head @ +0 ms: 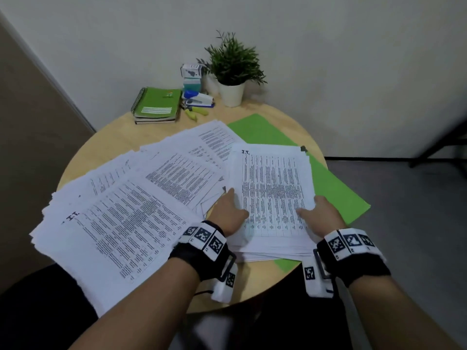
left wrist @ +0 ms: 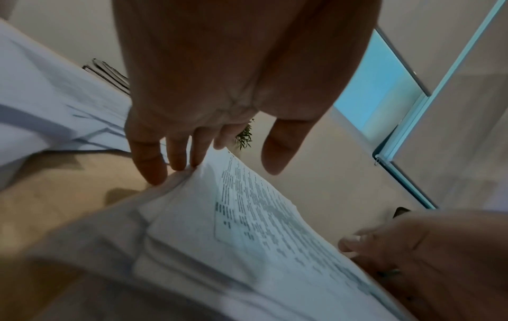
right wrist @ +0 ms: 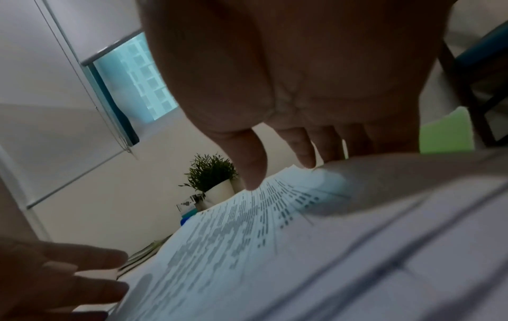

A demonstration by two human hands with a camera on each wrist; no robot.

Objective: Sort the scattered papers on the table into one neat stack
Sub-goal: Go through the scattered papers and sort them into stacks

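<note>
A stack of printed sheets lies on a green folder at the right of the round wooden table. My left hand has its straight fingers against the stack's left edge. My right hand is at the right edge, thumb resting on the top sheet. In the left wrist view the left hand touches the stack with its fingertips, thumb raised clear. The right wrist view shows the right hand at the stack, fingers going down beside its edge. Several loose papers lie fanned over the table's left half.
At the table's back stand green spiral notebooks, a blue and white stapler, small boxes and a potted plant. The fanned sheets overhang the table's left and front edges. Dark furniture legs stand on the floor at the right.
</note>
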